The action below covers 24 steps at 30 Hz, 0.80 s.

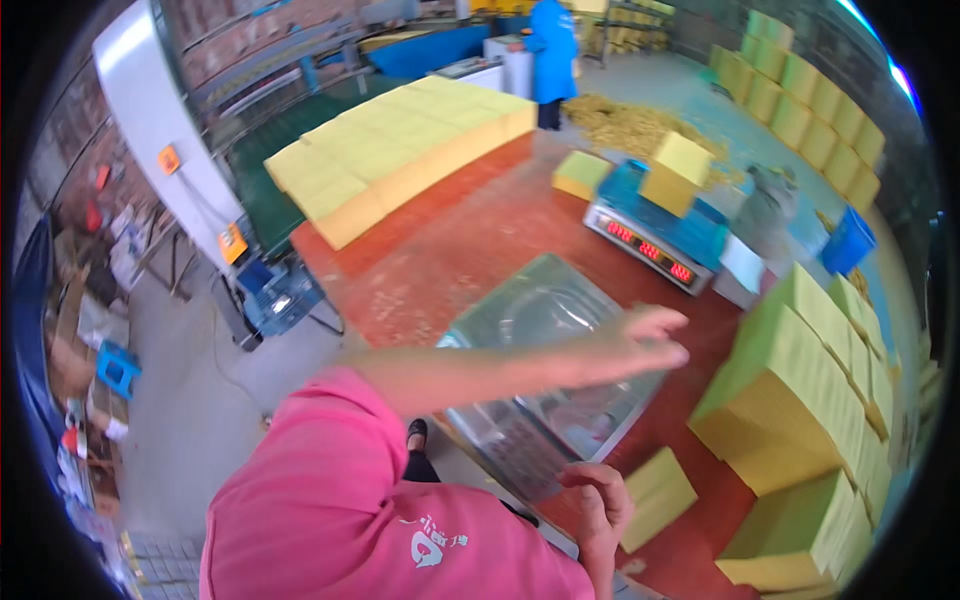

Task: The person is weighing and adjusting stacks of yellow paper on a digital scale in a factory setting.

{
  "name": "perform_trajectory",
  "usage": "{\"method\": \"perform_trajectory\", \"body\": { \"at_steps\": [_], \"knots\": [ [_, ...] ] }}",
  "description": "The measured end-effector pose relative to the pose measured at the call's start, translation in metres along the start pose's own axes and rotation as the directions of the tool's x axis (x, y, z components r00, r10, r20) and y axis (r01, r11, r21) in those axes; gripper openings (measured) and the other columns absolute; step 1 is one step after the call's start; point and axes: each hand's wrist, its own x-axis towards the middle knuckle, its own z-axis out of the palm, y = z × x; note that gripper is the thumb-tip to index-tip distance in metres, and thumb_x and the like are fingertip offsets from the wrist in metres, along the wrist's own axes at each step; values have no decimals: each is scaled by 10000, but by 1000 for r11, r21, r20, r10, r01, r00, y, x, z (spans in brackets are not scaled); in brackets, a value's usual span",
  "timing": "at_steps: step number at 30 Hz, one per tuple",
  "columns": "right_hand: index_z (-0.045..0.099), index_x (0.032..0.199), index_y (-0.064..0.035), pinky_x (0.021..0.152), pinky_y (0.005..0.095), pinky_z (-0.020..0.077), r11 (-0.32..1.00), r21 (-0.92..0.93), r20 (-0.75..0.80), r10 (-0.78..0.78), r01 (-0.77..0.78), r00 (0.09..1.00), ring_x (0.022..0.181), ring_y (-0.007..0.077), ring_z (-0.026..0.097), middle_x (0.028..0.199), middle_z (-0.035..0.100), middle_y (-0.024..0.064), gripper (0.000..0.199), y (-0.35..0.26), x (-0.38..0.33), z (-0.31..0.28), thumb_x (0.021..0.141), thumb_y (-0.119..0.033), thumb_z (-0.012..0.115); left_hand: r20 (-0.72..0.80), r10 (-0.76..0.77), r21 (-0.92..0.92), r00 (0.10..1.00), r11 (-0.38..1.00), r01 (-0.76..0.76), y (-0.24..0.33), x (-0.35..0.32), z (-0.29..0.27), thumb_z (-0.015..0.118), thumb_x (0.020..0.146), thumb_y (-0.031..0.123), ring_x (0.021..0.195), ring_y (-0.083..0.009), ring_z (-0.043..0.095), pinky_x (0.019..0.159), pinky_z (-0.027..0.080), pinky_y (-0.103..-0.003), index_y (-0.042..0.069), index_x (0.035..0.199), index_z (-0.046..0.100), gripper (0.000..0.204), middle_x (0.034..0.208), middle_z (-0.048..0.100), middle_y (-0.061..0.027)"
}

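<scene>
My left arm reaches across the table, and my left hand (640, 348) hovers over the right part of a glossy clear plastic sheet or bag (545, 290). Its fingers are stretched out and slightly blurred, with nothing in them. Nearer to me, my right hand (602, 508) is beside the plastic's near edge, fingers loosely bent and apart from the thumb. Nothing shows in it; whether its fingertips touch the plastic I cannot tell. Just right of that hand lies a flat yellow paper stack (658, 498) on the red table (400, 300).
Tall stacks of yellow paper (780, 425) stand at the right. A digital scale (650, 240) bears a yellow block (677, 172). Another long row of yellow stacks (400, 150) lies on the far left. A person in blue (552, 50) stands beyond, and a blue bin (847, 240) is at the right.
</scene>
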Motion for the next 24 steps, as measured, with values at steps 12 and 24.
{"method": "perform_trajectory", "body": {
  "at_steps": [12,24],
  "knots": [
    [601,1181,28,866,361,526,687,370,509,413,-625,755,942,240,671,1058,680,150,265,129,156,330,983,-94,473,-637,98,770,765,144,622,-92,-206,-543,417,933,646,1493,-308,157,1199,130,-520,84,1498,350,800,1590,248,-158],
    [481,1333,-5,897,359,515,419,220,642,617,-881,454,1024,251,648,1195,635,157,367,229,164,433,1002,-160,514,-311,106,950,944,77,304,-126,-236,-554,480,913,631,1453,-366,241,1187,149,-525,23,1488,319,852,1559,260,-237]
  ]
}}
